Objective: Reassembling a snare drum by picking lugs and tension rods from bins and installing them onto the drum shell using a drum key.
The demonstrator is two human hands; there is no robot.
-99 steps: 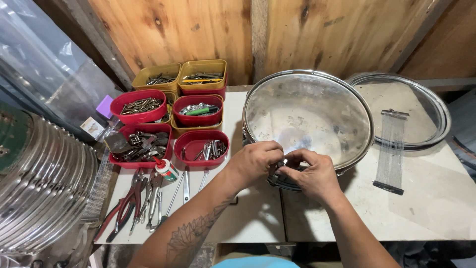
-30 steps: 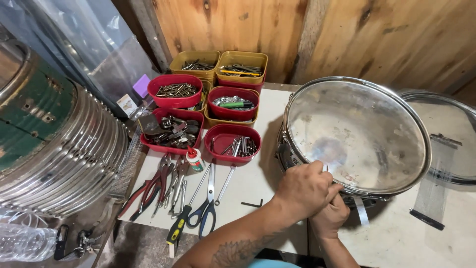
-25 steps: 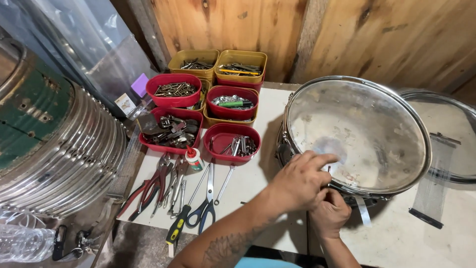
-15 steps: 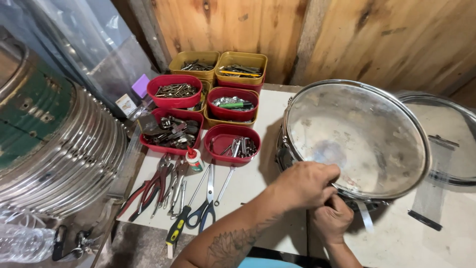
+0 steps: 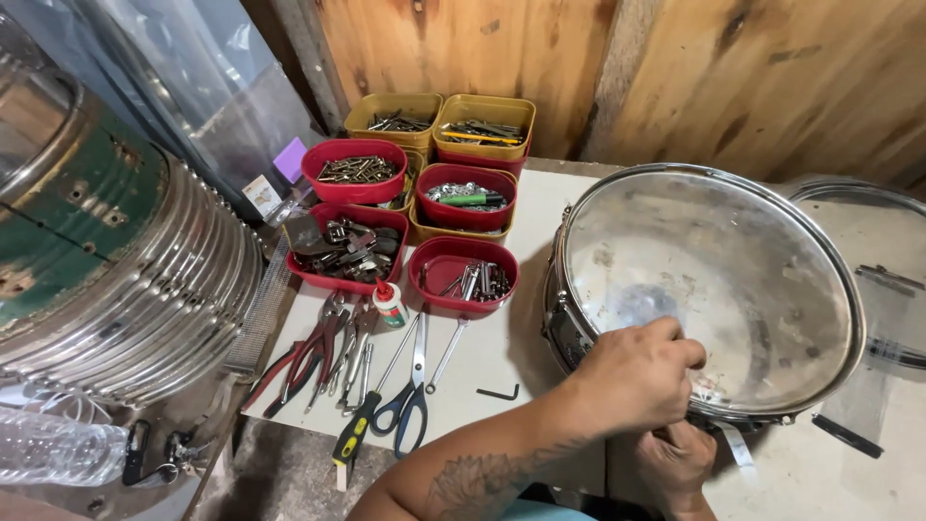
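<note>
Wooden planks [image 5: 733, 77] make the back wall from eleven to two o'clock. At nine o'clock a stack of metal drum hoops [image 5: 125, 289] around a green shell fills the left edge. The white desk [image 5: 531, 222] carries everything else. A chrome snare drum [image 5: 704, 289] with a clear head sits at three o'clock, its near rim toward the person; a second clear drumhead [image 5: 887, 251] lies flat just beyond it at the right edge.

At twelve o'clock stand red and yellow tubs [image 5: 405, 193] of screws, lugs and small hardware, some stacked on one another. Below them, at seven o'clock, pliers [image 5: 309, 357], screwdrivers and a pair of blue-handled scissors [image 5: 410, 396] lie side by side, with a small glue bottle [image 5: 390, 304] near the lowest tubs and a black hex key [image 5: 500, 393] near the drum's near side.

At five o'clock the left hand [image 5: 637, 376] rests against the drum's near rim, fingers curled closed and pinched at the hoop; what it pinches I cannot tell. The right hand [image 5: 675, 463] is just beneath it, below the rim, fingers folded around something at the drum's side, hidden by the left hand. A pale strap [image 5: 738, 449] hangs beside the right hand.
</note>
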